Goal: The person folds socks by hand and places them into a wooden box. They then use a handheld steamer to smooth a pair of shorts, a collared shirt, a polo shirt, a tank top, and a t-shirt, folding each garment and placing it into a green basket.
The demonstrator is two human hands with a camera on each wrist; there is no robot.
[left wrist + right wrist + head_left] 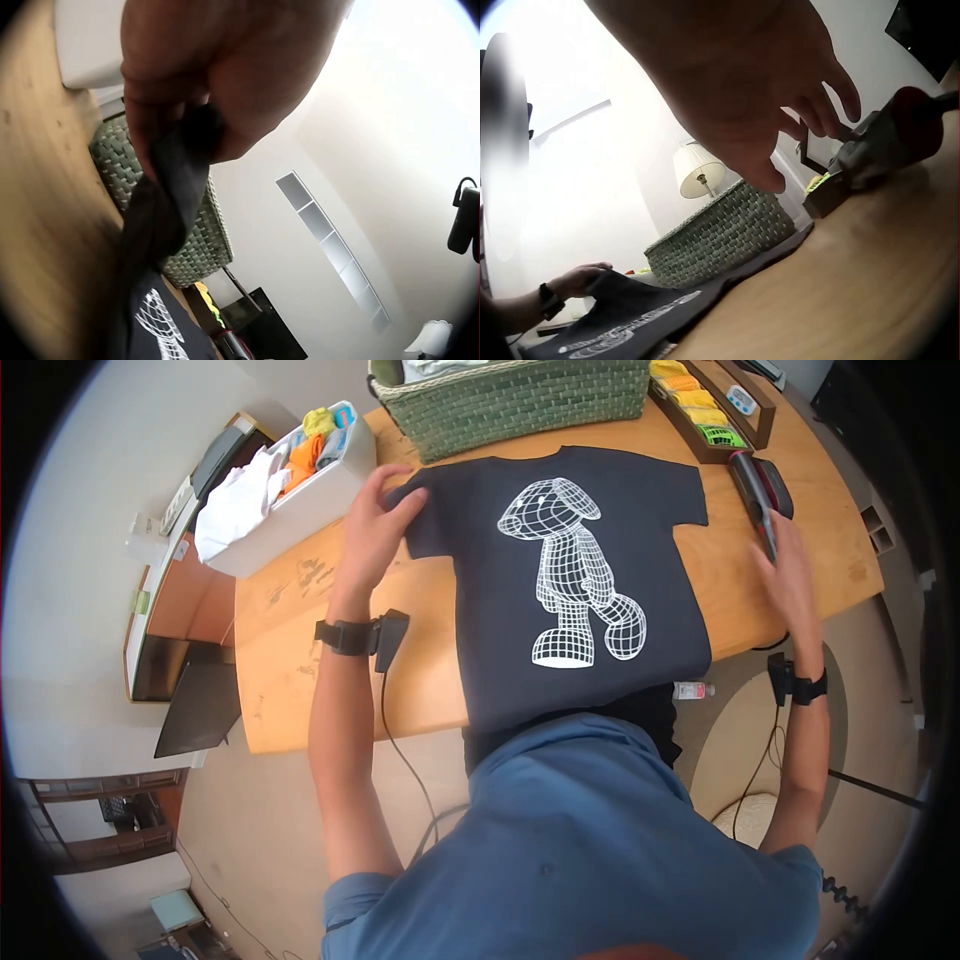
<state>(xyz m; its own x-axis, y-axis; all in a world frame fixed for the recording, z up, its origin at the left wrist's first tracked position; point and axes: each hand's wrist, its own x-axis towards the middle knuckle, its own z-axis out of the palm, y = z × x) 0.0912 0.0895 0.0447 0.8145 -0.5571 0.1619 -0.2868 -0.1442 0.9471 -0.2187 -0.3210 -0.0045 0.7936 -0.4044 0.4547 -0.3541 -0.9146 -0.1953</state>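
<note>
A dark T-shirt (495, 620) with a white wireframe dog figure (575, 585) lies spread on the wooden table, its hem toward the person. My left hand (373, 540) pinches the edge of the left-hand sleeve between thumb and fingers; the left wrist view shows this dark cloth (176, 176) lifted off the tabletop. At the right, my right hand (793, 580) reaches over a dark, red-trimmed corded appliance (750, 485), shaped like a handheld iron or steamer. In the right wrist view, the fingers (821, 112) are loosely spread close beside its body, not curled round it.
Behind the shirt stands a green woven basket (520, 410). A white bin (285, 510) of bundled clothes is at the left, and a brown box (712, 448) with yellow and green folded items at the back right. A small bottle (693, 690) shows beyond the table's front edge.
</note>
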